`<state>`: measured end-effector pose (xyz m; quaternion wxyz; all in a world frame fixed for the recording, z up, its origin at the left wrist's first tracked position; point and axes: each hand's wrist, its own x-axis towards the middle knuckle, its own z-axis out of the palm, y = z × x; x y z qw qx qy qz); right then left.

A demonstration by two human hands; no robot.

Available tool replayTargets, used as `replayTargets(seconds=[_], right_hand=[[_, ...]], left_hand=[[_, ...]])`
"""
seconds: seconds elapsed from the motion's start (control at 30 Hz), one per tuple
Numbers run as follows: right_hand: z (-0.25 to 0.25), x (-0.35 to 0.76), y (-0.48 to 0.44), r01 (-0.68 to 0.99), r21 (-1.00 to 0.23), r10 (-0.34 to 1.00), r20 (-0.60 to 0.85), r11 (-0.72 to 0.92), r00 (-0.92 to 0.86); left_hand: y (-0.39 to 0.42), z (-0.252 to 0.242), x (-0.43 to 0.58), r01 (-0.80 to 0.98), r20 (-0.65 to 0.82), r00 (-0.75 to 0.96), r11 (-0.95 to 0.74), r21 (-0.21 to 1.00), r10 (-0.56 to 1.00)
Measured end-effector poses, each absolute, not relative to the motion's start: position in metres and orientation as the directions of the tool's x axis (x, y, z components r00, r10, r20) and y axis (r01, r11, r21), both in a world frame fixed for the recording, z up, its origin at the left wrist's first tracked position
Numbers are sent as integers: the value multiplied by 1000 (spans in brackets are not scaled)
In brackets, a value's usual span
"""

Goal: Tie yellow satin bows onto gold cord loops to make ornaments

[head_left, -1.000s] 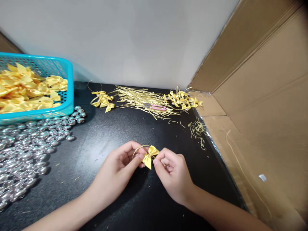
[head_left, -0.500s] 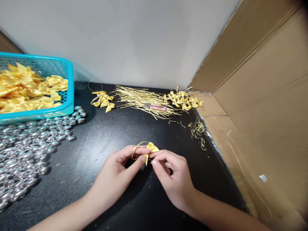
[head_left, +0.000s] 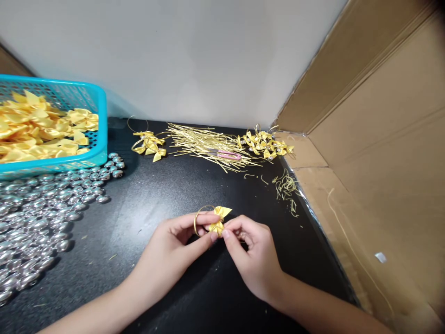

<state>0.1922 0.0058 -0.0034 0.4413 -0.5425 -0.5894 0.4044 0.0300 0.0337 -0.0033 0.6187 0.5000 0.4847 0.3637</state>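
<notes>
A yellow ribbon bow is held above the black table, between the fingers and thumb of my left hand. From the bow a thin gold tie curves in a loop around the left fingertips. My right hand is closed in a pinch at the bow's right edge, thumb against forefinger. What exactly lies in that pinch is too small to make out; it may be the bow's edge or the tie's end.
A turquoise basket of yellow bows stands at the left, with many silver beads before it. Gold ties lie at the back under pink-handled snips. Finished-looking bows and beaded bows flank them. Thread scraps lie right.
The bow has turned in my fingers, so more of its lower loop shows. My left thumb and right fingertips have shifted slightly to the right.
</notes>
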Motion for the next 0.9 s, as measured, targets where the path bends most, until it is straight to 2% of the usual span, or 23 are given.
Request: replayTargets(seconds=[0.57, 0.9], right_hand=[[-5, 192, 9, 284, -955, 997, 81, 80, -8], [-5, 193, 7, 281, -957, 997, 72, 76, -23]], left_hand=[[29, -7, 32, -24, -257, 269, 274, 962, 928], [27, -6, 32, 10, -193, 251, 197, 980, 948]])
